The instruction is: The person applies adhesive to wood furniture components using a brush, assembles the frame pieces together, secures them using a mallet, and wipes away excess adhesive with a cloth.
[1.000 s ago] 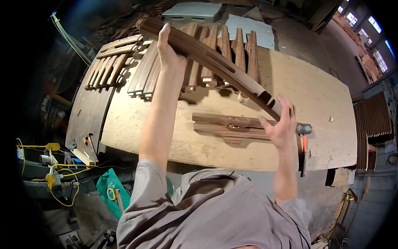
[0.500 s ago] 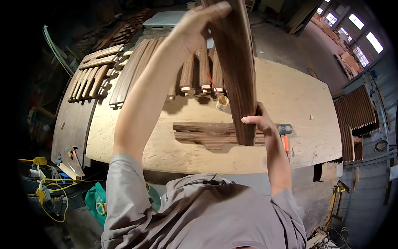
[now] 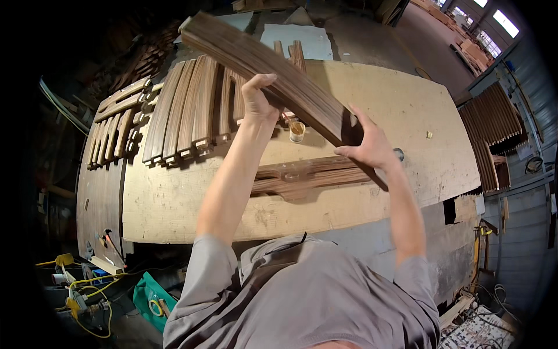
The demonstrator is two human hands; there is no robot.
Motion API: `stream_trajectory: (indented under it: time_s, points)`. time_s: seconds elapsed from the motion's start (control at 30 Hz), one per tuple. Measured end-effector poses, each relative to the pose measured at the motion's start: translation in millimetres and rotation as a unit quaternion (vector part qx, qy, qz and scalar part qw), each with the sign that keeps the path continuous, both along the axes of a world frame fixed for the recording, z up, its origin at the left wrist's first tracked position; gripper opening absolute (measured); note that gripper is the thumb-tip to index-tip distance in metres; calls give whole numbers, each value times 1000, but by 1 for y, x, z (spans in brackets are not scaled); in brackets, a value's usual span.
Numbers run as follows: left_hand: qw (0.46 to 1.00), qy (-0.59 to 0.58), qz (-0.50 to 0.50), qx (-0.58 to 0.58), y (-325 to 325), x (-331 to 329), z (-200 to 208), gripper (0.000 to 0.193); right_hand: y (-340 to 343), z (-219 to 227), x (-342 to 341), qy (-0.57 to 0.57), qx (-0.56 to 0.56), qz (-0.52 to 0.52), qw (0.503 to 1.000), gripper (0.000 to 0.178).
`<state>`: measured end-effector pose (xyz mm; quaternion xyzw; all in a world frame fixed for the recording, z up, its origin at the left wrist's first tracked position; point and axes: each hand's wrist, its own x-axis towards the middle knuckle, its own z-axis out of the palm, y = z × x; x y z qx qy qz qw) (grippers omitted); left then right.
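A long brown wooden board (image 3: 308, 99) is held above the table, slanting from the far left down to the near right. My left hand (image 3: 260, 100) grips its middle from the left edge, thumb over the top. Around its near end closes my right hand (image 3: 376, 142), fingers on the far edge and thumb on the near side. Beneath, two shaped wooden rails (image 3: 325, 176) lie side by side on the table, partly covered by the board. A small cup (image 3: 297, 132) of brownish paste stands beyond them. A dark mallet head (image 3: 399, 154) shows past my right wrist.
The pale worktable (image 3: 174, 218) bears a row of wooden slats (image 3: 185, 107) at its far left. Smaller slotted pieces (image 3: 110, 136) lie on a darker board beside it. Stacked brown slats (image 3: 494, 119) stand right; yellow cords (image 3: 96, 291) hang near left.
The board has swung from nearly upright to a diagonal slant, its far end going left. My left hand has come nearer with it, and both hands keep their hold.
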<state>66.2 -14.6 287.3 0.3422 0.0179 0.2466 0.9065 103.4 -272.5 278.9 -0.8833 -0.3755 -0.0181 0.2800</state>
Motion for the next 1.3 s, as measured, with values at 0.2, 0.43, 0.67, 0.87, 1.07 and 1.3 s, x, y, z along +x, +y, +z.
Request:
stream_trajectory:
  time_s: [0.2, 0.43, 0.67, 0.87, 1.07, 1.3]
  points:
    - [966, -173, -181, 70, -8, 4, 29, 83, 1, 3, 15, 442, 142, 53, 884, 95]
    - [938, -193, -211, 195, -15, 22, 42, 74, 21, -49, 5, 373, 235, 37, 897, 91]
    - [766, -41, 63, 639, 44, -17, -106, 57, -17, -17, 13, 225, 455, -63, 859, 66]
    - [611, 165, -5, 774, 30, -103, -273, 75, -54, -35, 39, 162, 491, 2, 856, 69]
    - [552, 132, 26, 823, 20, -105, -279, 63, -56, -50, 31, 200, 543, -32, 815, 71]
    - [540, 103, -55, 833, 19, -130, -289, 77, -70, -60, 42, 213, 540, -33, 814, 69]
